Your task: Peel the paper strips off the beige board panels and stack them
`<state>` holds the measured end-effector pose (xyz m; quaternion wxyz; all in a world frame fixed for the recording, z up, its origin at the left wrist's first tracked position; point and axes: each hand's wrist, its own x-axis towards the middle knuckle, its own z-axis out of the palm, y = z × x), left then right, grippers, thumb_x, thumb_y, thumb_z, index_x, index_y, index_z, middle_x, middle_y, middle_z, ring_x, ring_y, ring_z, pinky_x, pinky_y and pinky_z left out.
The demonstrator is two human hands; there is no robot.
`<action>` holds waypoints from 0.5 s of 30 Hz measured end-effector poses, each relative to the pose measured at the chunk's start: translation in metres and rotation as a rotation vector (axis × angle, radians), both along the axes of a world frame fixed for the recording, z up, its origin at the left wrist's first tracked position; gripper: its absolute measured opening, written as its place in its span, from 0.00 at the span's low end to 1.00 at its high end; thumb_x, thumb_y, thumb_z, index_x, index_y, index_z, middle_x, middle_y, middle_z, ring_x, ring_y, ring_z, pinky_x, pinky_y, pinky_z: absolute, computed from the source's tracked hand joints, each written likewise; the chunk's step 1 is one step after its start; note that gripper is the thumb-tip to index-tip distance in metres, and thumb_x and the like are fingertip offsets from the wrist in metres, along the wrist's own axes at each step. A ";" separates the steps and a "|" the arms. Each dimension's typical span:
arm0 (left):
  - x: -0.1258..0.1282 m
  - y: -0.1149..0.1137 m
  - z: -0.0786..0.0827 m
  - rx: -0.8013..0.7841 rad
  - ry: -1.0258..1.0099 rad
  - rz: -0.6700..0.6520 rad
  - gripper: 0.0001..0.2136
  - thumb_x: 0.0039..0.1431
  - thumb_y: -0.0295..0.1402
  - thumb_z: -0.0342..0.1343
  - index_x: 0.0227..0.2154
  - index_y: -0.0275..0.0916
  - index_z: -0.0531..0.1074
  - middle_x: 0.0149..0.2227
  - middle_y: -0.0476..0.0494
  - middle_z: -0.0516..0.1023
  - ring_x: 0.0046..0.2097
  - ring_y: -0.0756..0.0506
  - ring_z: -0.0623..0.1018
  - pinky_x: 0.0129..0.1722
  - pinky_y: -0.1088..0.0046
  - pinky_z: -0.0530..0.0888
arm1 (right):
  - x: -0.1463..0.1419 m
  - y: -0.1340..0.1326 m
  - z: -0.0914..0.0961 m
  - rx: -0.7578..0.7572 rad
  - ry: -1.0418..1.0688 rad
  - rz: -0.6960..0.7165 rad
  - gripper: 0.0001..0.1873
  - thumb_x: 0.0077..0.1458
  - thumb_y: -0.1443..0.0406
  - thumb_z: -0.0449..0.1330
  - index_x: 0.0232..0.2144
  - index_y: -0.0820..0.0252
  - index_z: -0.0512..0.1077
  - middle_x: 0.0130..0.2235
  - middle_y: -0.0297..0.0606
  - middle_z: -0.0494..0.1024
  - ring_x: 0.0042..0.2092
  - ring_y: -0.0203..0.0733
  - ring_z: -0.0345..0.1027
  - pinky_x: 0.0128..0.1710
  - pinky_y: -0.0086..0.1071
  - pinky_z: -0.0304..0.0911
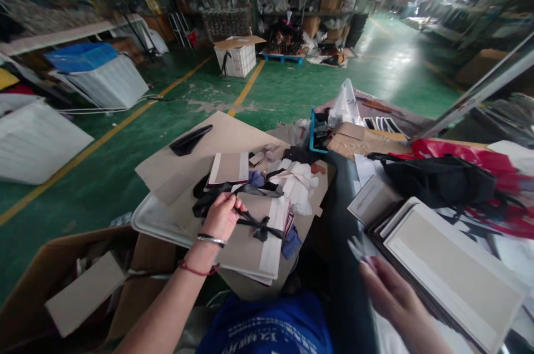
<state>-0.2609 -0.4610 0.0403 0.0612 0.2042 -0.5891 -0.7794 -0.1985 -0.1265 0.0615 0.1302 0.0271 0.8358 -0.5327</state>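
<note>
Green floor (pixel 146 137) spreads beyond the cluttered surface (pixel 154 217) in the head view. Narrowed to a pinch, the person's left grip (pixel 222 216) holds a black strap (pixel 261 230), whose knot sits to that grip's right, over a stack of boards (pixel 242 254). Well apart on the right, the blurred right grip (pixel 390 287) is closed round a pale tool (pixel 354 248), perhaps snips; whether its blades are parted cannot be told. Handling the strap well probably calls for a light, steady pull that lifts it off the boards, the tool's tip held clear of their faces. White scraps (pixel 294 178), beyond and right of the left grip, might snag it. Just beside the right grip lies a second stack (pixel 454 265); left of the left grip and nearer stands a carton (pixel 146 304).
</note>
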 end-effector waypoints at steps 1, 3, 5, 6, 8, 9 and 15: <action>0.001 0.000 0.003 0.072 0.013 0.000 0.16 0.41 0.40 0.59 0.25 0.39 0.57 0.21 0.54 0.61 0.26 0.51 0.66 0.33 0.68 0.68 | 0.000 -0.025 -0.004 0.002 -0.015 0.076 0.22 0.52 0.48 0.53 0.21 0.60 0.60 0.19 0.28 0.55 0.20 0.30 0.49 0.18 0.25 0.47; 0.005 0.001 0.008 0.184 0.026 -0.001 0.17 0.38 0.39 0.62 0.25 0.39 0.59 0.19 0.56 0.59 0.24 0.53 0.64 0.30 0.72 0.66 | -0.001 -0.078 -0.010 0.015 -0.017 0.204 0.21 0.53 0.49 0.50 0.21 0.59 0.58 0.20 0.29 0.56 0.22 0.31 0.50 0.20 0.26 0.47; 0.007 0.002 0.009 0.260 0.027 -0.004 0.17 0.38 0.37 0.64 0.26 0.38 0.62 0.18 0.58 0.57 0.22 0.55 0.62 0.29 0.75 0.65 | -0.001 -0.123 -0.015 0.050 -0.024 0.288 0.20 0.54 0.49 0.48 0.24 0.59 0.59 0.22 0.31 0.60 0.24 0.33 0.53 0.23 0.27 0.48; 0.008 0.001 0.008 0.297 0.023 -0.001 0.16 0.38 0.36 0.65 0.27 0.38 0.63 0.17 0.59 0.56 0.21 0.55 0.61 0.28 0.75 0.64 | 0.000 -0.141 -0.017 0.074 -0.024 0.293 0.20 0.54 0.49 0.48 0.25 0.59 0.59 0.23 0.31 0.61 0.24 0.33 0.53 0.24 0.28 0.48; 0.010 0.000 0.007 0.376 0.016 0.017 0.15 0.38 0.33 0.66 0.26 0.37 0.64 0.15 0.60 0.56 0.19 0.56 0.59 0.27 0.75 0.64 | 0.002 -0.167 -0.021 0.117 -0.028 0.252 0.20 0.54 0.49 0.47 0.25 0.59 0.58 0.22 0.32 0.61 0.24 0.34 0.53 0.24 0.29 0.47; 0.011 -0.001 0.006 0.415 0.017 0.032 0.15 0.38 0.32 0.67 0.25 0.37 0.65 0.14 0.60 0.55 0.19 0.56 0.58 0.27 0.75 0.64 | 0.004 -0.175 -0.023 0.117 -0.033 0.215 0.21 0.54 0.48 0.47 0.23 0.59 0.58 0.21 0.31 0.60 0.24 0.34 0.52 0.24 0.29 0.46; 0.015 -0.005 0.004 0.547 0.055 0.066 0.11 0.43 0.33 0.64 0.27 0.33 0.69 0.11 0.60 0.53 0.17 0.56 0.55 0.22 0.77 0.61 | 0.012 -0.199 -0.031 -0.546 -0.606 0.106 0.26 0.50 0.42 0.49 0.22 0.58 0.56 0.15 0.23 0.49 0.16 0.28 0.39 0.15 0.25 0.37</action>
